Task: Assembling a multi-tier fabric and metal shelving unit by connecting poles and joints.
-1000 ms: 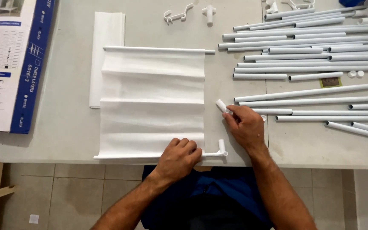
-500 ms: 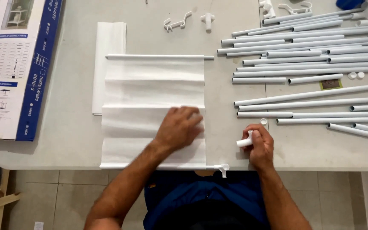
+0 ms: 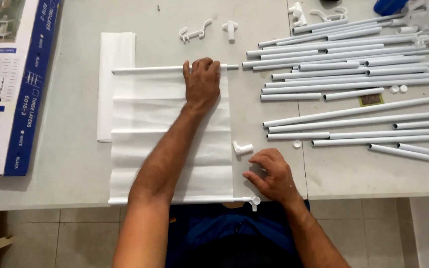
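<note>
Fabric panel point(image 3: 170, 144), white and pleated, lay flat on the pale table point(image 3: 75, 164), a white tube threaded through each end. Left hand point(image 3: 202, 82) reached across the panel, fingers curled down over the far tube point(image 3: 147, 70), gripping it near its right end. Near tube point(image 3: 175, 200) ran along the table's front edge, capped at its right by a white elbow connector point(image 3: 253, 201). Right hand point(image 3: 269, 173) rested on the table just right of the panel, fingers loosely bent, holding nothing that could be seen. Loose white connector point(image 3: 242, 148) lay just beyond it, beside the panel's right edge. Folded white fabric point(image 3: 116, 54) lay partly under the panel's left side. Many white tubes point(image 3: 353, 79) were spread over the table's right half; a printed carton point(image 3: 11, 84) lay at the left edge; small plastic fittings point(image 3: 209, 31) sat beyond the far tube.
</note>
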